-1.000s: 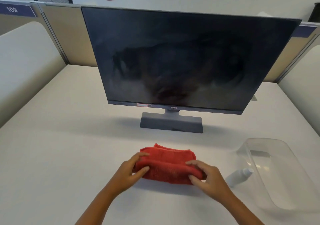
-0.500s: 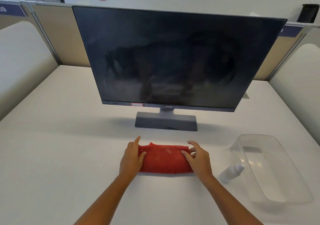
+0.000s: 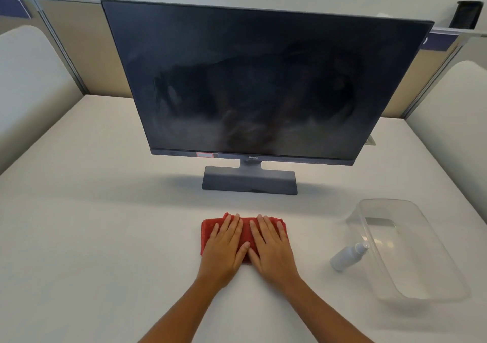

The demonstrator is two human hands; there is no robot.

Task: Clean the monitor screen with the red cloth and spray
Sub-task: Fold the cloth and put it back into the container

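Lots of bare tabletop [image 3: 92, 237] lay left of the red cloth [image 3: 207, 228], w/ monitor [image 3: 253, 84] behind & spray bottle [image 3: 347, 257] right. Left hand [image 3: 224, 245] & right hand [image 3: 271, 246] lay flat on it, fingers spread, gripping nothing.

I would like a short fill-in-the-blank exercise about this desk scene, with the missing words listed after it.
1. Both hands, left hand and right hand, lie flat on the ____ cloth.
2. The spray bottle lies beside the clear ____ on the desk.
3. The monitor screen is switched ____.

Missing words: red; container; off
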